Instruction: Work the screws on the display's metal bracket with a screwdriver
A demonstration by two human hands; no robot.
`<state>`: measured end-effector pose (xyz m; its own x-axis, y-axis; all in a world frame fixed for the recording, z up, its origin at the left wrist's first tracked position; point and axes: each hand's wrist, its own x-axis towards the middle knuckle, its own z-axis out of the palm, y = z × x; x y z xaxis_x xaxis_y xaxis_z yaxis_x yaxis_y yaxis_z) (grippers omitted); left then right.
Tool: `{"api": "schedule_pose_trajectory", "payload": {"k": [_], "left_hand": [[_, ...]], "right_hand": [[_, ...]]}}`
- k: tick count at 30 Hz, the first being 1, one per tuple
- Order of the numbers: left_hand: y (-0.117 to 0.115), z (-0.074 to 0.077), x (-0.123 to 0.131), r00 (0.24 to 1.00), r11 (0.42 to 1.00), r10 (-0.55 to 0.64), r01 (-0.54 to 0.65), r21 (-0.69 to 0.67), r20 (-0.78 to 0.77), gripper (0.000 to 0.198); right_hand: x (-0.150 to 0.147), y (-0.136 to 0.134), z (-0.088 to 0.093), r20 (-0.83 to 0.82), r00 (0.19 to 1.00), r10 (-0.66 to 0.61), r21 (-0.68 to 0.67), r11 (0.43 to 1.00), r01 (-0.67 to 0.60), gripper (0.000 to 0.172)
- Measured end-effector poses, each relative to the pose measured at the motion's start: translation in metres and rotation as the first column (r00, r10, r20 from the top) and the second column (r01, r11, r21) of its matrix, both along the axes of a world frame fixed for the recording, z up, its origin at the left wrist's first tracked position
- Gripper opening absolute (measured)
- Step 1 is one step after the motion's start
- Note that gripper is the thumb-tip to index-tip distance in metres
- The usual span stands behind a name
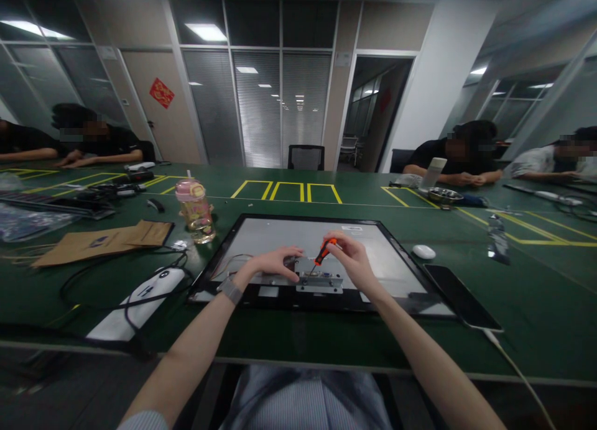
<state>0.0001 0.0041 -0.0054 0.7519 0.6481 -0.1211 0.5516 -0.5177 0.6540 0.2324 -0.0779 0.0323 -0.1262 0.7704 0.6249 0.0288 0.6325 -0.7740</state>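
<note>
A flat display panel [261, 231] with a black frame lies face down on the green table in front of me. Near its front edge is a metal bracket [321, 285] with small parts behind it. My right hand [352, 256] grips an orange and black screwdriver [322, 253], tilted, its shaft pointing down at the bracket area. The tip's exact contact is too small to tell. My left hand [275, 262], a watch on its wrist, rests at the bracket's left end with fingers apart and curved; nothing shows in its grasp.
Left of the panel are a white power strip [144, 302] with black cables, a brown paper bag [93, 242] and a pink-lided cup [194, 211]. On the right lie a phone [461, 296] with a cable and a white earbud case [424, 251]. Several people sit across the table.
</note>
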Motion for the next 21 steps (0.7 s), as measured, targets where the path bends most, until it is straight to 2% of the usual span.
{"api": "schedule_pose_trajectory", "payload": {"k": [5, 9, 15, 21], "left_hand": [[-0.003, 0.004, 0.001, 1.000, 1.000, 0.014, -0.014, -0.008, -0.017, 0.079], [-0.002, 0.002, 0.000, 1.000, 1.000, 0.015, -0.015, -0.004, -0.002, 0.079], [-0.001, 0.003, 0.001, 1.000, 1.000, 0.002, -0.002, -0.014, 0.001, 0.079], [-0.003, 0.004, 0.001, 1.000, 1.000, 0.024, -0.024, -0.012, 0.003, 0.080]], "right_hand": [[0.002, -0.003, 0.004, 0.043, 0.998, 0.050, -0.006, 0.999, -0.049, 0.032], [0.002, -0.005, 0.008, 0.092, 0.992, 0.092, -0.019, 0.996, -0.091, 0.028], [-0.001, -0.002, -0.002, 0.045, 0.998, -0.051, 0.015, 0.999, 0.051, 0.025], [-0.003, -0.007, 0.001, 0.041, 0.995, 0.094, -0.020, 0.995, -0.093, 0.030]]}}
